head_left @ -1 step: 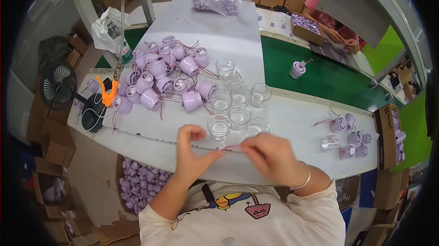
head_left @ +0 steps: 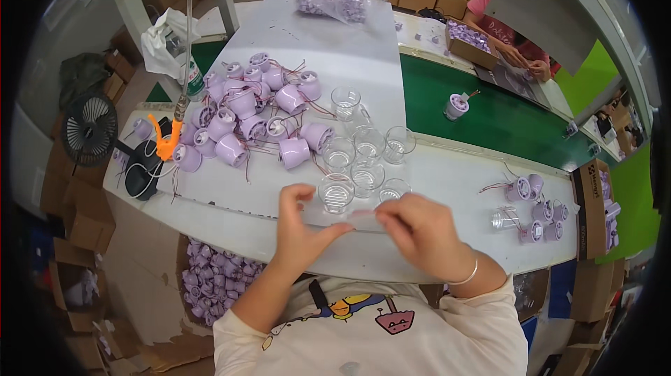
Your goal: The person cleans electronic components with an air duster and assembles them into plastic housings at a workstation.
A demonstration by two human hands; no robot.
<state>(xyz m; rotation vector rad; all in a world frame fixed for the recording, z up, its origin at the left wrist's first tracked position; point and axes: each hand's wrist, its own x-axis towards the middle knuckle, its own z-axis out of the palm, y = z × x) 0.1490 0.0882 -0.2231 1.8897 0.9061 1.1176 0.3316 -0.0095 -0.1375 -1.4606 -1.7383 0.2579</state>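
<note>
Over the near edge of the table, my right hand [head_left: 426, 233] pinches a thin pinkish strand [head_left: 363, 214], blurred, its kind unclear. The strand's other end points toward my left hand [head_left: 300, 226], whose thumb is stretched out and whose fingers curl apart from it. Nothing shows between the left fingers. Several clear glass cups [head_left: 336, 193] stand just beyond both hands, one partly behind the right hand. Left of the cups lies a heap of lilac plastic housings [head_left: 241, 105] with thin red and white wires.
An orange-handled air gun [head_left: 166, 140] hangs at left by a black fan [head_left: 89, 131]. Finished-looking lilac units [head_left: 537, 212] stand at right beside a carton [head_left: 590, 208]. A green conveyor belt [head_left: 426, 89] runs behind, carrying one unit. Across it, a person [head_left: 514, 47] handles small parts.
Both hands have shifted slightly up and to the right, with the strand still pinched in the right hand. The cups and housings keep their places on the table.
</note>
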